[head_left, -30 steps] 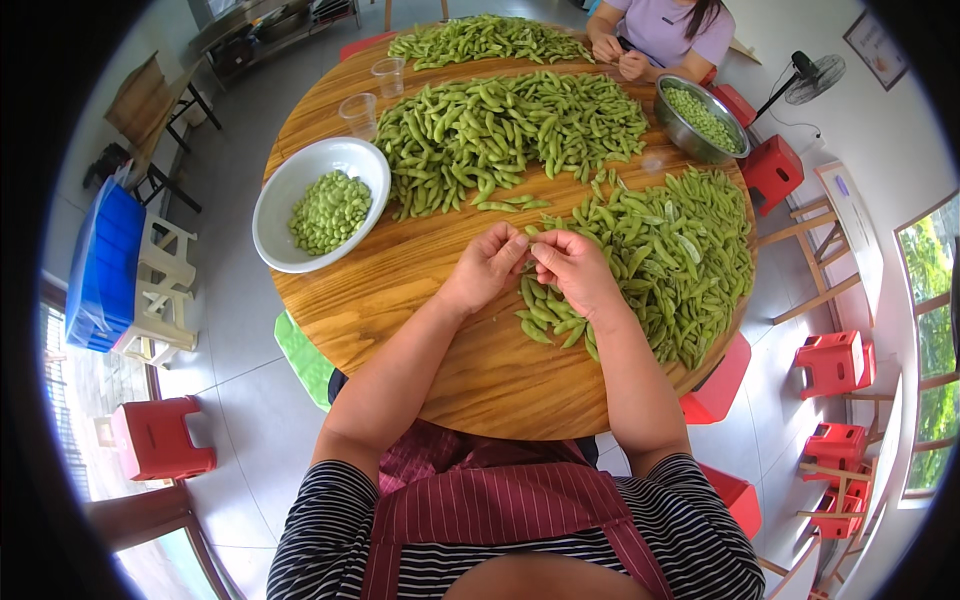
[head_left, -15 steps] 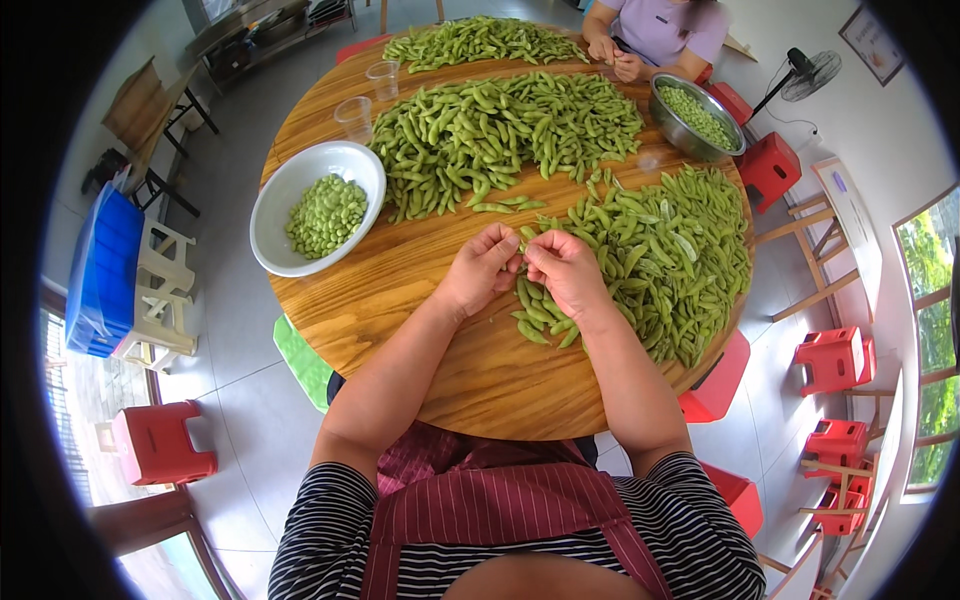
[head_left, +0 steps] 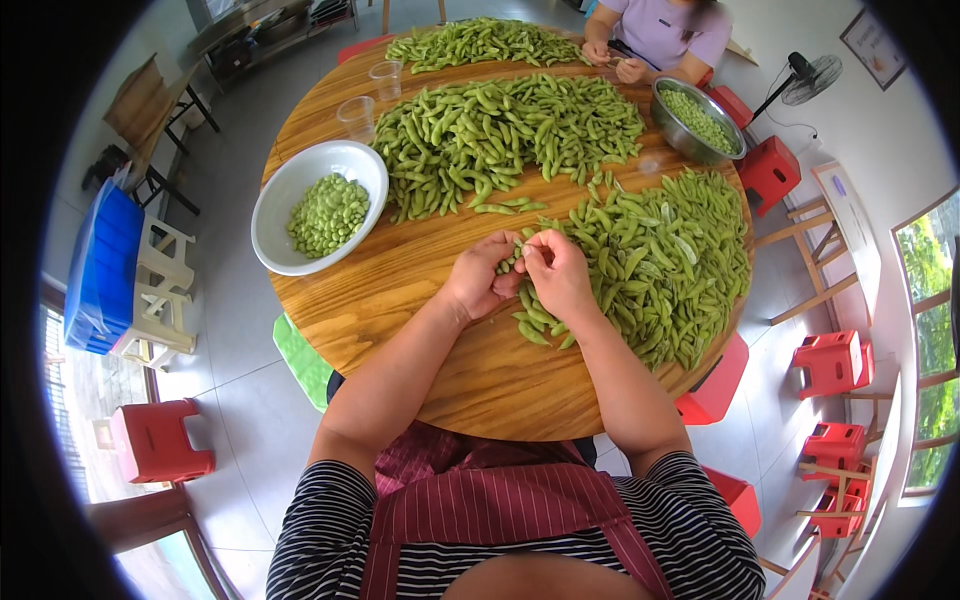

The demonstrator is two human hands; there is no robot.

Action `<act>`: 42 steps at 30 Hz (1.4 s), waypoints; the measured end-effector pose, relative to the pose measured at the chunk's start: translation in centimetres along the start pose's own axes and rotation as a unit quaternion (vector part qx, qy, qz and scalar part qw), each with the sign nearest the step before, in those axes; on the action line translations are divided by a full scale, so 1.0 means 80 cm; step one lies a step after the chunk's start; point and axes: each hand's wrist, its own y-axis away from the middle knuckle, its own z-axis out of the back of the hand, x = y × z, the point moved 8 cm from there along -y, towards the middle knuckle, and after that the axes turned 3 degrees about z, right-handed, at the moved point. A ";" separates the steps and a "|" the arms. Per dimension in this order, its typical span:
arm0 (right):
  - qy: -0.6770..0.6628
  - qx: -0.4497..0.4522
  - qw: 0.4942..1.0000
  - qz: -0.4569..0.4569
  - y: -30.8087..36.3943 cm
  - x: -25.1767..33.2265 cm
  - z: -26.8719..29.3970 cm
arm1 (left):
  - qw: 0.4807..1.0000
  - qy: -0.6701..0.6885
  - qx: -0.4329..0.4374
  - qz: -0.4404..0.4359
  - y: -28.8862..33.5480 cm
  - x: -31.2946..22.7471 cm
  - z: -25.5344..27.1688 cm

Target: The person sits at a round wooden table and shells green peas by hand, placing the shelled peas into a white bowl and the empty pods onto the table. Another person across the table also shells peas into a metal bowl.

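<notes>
My left hand and my right hand meet over the near middle of the wooden table. Between them is a green soybean pod, held in the left fingers while the right thumb and finger pinch its end. Close by on the right, a heap of empty-looking and flat pods spreads to the table edge, and a few lie under my right wrist. A large pile of plump pods rises beyond my hands. To the left stands a white bowl with shelled green beans in it.
Two clear plastic cups stand behind the white bowl. Another pod pile lies at the far side. Across the table a person works beside a metal bowl of beans. Red stools and a fan stand around.
My hands have turned slightly; more of the green pod shows in my left fingers, and my right hand has shifted a little left. The person opposite has moved their hands slightly.
</notes>
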 end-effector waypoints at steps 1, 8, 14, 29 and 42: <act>-0.002 -0.001 1.000 0.012 0.000 0.003 0.000 | 1.000 0.008 -0.002 0.002 0.000 0.000 0.000; -0.062 -0.039 0.990 0.118 0.002 0.023 0.009 | 0.998 0.060 0.005 0.015 -0.003 0.003 0.004; 0.154 0.092 0.983 0.029 0.007 0.041 0.053 | 0.991 0.109 -0.059 -0.043 -0.001 -0.019 0.029; 0.445 0.314 0.834 -0.087 -0.078 0.022 0.012 | 0.986 0.096 -0.121 -0.063 0.004 -0.030 0.036; 0.505 0.132 0.853 -0.015 -0.106 -0.005 0.007 | 0.989 0.087 -0.080 -0.083 0.000 -0.035 0.033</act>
